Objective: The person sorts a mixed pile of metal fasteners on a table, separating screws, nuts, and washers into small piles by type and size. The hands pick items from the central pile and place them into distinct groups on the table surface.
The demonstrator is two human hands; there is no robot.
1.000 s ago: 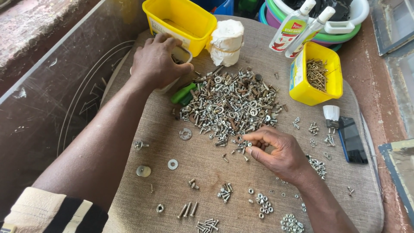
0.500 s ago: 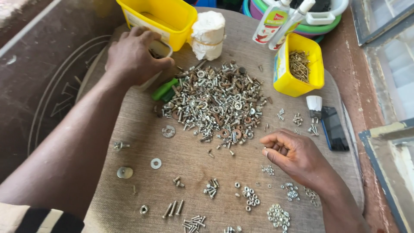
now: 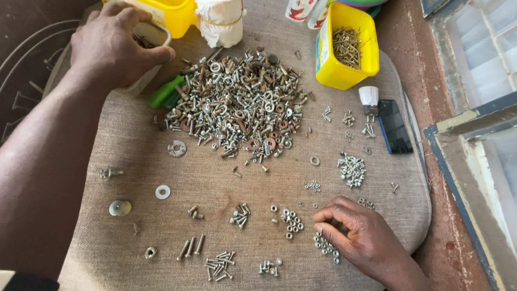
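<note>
— since one second ago my right hand [image 3: 362,237] came away from the edge of the big pile [image 3: 237,105] and moved down toward me. now it rests at the near edge of the cushion [image 3: 134,145], on a small cluster of nuts [image 3: 325,247].

— is it holding something?

— the fingers are curled and bunched, the tips press down on the cluster, but if one nut is pinched between them i cannot tell. the small sorted groups are very close together here. i think a careless sweep of my wrist could mix the nuts with the next group of nuts [image 3: 291,220] just beside, or roll some off the cushion edge.

— which way do they point?

— nuts are round, they lie flat, no real long axis. the loose bolts [image 3: 191,247] farther left do have one; they lie almost side by side, long axis running away from me, a bit tilted right.

— and the other hand?

— far side. my left hand [image 3: 116,43] is closed over the rim of a white container [image 3: 148,37], beside the yellow tub [image 3: 344,51]. a hard pull could tip it into the pile.
</note>
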